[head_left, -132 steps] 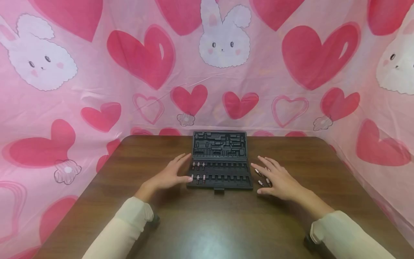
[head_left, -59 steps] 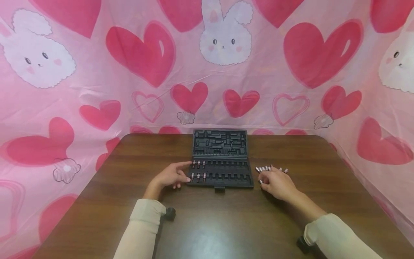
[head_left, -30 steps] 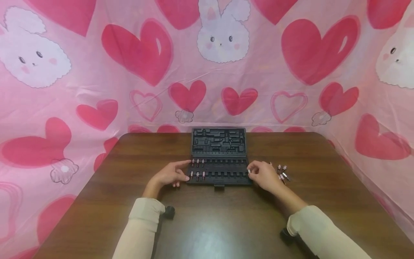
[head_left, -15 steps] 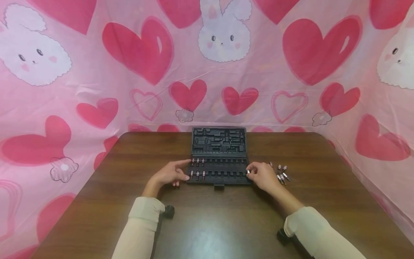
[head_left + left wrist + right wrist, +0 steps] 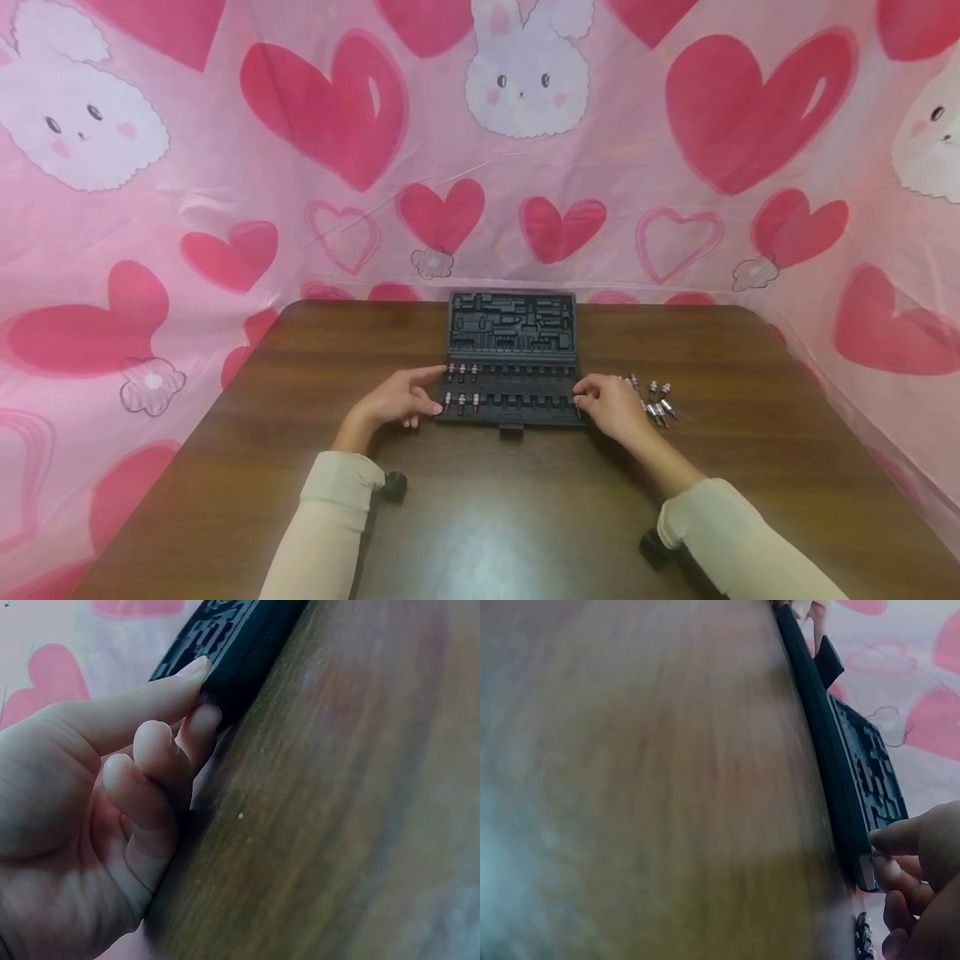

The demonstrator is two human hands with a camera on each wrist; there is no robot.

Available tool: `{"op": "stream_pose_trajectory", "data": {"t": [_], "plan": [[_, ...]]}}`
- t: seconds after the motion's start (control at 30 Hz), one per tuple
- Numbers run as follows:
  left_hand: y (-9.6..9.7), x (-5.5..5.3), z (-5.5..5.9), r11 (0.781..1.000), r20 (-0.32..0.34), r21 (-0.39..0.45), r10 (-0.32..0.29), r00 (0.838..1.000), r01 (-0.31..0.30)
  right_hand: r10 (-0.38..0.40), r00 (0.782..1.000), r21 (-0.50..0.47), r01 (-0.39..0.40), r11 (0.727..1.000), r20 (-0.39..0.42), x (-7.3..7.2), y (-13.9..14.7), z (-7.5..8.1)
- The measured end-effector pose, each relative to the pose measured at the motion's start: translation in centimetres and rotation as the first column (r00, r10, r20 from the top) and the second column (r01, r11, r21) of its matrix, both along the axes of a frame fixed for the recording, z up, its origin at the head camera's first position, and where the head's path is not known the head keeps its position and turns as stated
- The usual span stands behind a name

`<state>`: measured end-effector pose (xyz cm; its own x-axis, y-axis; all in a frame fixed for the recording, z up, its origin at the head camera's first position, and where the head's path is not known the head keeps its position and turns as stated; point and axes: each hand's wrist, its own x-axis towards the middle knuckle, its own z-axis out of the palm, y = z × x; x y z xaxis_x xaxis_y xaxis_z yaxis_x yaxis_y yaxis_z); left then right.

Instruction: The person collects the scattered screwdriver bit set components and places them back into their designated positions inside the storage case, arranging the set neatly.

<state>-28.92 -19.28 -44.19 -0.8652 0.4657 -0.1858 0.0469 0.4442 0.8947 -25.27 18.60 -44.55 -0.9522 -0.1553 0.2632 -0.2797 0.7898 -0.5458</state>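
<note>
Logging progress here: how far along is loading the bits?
Done: six bits seated in the open case, three per row. In hand: right hand apparently pinching another bit at the front row's right end. Remaining: loose bits beside the case, empty slots.

Case [image 5: 517,385] in high head, near wrist views

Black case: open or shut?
Open. The black rectangular plastic case has its recessed lid raised behind its slotted base.
</note>
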Motion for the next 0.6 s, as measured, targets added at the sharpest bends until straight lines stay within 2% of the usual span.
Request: {"op": "stream_pose_trajectory", "data": {"t": [0.43,0.6], "plan": [[0.0,-0.15,-0.16,1.0,0.007,-0.004,0.004,1.0,-0.004,-0.05,0.997,0.036,0.047,0.998,0.062,-0.18,0.04,0.37],[0.06,-0.12,0.12,1.0,0.003,-0.01,0.002,1.0,-0.002,-0.063,0.991,0.071,0.055,0.996,0.115,-0.52,-0.14,0.76]]}}
